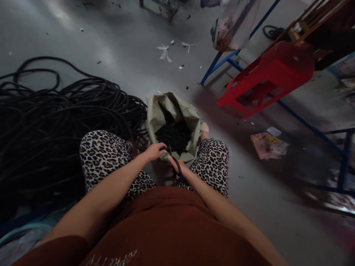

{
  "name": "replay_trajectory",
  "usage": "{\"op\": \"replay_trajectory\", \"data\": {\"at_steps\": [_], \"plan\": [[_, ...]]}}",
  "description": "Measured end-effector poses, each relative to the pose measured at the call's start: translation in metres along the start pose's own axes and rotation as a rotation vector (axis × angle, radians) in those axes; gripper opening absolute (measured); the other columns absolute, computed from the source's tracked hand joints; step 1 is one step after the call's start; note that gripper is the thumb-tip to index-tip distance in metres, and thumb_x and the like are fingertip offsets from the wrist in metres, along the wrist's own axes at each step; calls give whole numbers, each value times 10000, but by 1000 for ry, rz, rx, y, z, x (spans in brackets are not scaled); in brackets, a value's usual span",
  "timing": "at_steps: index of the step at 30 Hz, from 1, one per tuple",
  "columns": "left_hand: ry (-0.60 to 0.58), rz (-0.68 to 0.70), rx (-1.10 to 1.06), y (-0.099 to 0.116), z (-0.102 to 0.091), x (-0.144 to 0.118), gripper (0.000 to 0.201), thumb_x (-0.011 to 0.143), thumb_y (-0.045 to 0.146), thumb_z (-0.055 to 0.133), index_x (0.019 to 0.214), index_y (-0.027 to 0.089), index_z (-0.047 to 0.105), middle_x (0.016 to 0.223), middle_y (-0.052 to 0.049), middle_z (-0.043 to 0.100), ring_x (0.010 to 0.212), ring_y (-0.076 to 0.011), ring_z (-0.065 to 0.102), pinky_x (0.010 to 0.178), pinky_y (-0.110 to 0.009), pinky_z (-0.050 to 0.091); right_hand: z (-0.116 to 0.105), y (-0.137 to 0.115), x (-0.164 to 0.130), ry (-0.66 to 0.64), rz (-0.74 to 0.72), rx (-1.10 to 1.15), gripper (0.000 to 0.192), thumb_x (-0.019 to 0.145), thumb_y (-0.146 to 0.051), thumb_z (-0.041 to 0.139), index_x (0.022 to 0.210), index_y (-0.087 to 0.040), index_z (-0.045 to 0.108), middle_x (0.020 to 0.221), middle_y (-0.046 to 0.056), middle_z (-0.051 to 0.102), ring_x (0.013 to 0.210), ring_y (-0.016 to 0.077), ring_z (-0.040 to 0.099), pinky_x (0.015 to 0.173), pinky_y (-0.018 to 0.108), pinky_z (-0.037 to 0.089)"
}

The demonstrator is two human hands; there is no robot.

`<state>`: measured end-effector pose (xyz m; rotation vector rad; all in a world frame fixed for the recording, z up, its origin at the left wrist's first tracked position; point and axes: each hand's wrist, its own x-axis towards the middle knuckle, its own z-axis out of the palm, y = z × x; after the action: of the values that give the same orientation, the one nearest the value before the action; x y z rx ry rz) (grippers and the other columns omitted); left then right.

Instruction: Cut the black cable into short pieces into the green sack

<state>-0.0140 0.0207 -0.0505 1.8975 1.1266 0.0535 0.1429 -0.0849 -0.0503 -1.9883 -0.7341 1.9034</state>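
I sit with my knees apart over a grey-green woven sack (158, 111) that stands open on the floor and holds small black pieces (173, 136). My left hand (154, 150) grips the end of a black cable at the sack's near rim. My right hand (175, 165) is just below it, closed around a dark looped handle that looks like scissors or cutters; its fingers are partly hidden. The two hands almost touch. The cable runs left toward a big pile of black cable (50, 122).
The cable pile fills the floor on my left. A red plastic stool (266, 75) lies tipped at the right beside a blue metal frame (313, 129). A pink packet (267, 145) and white scraps (164, 52) lie on the grey floor.
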Motion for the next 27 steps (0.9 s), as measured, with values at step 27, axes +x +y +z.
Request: {"op": "replay_trajectory", "data": {"at_steps": [27], "plan": [[-79,41,84,4,-6,-5,331,851,265,510,1114,199,700,1093,-32,717,1031,-212,637,902,-267,472,-2,-1,1,13,31,66,450,894,-555,489,721,-144,554,544,31,543,419,123,522,361,192,369]]}}
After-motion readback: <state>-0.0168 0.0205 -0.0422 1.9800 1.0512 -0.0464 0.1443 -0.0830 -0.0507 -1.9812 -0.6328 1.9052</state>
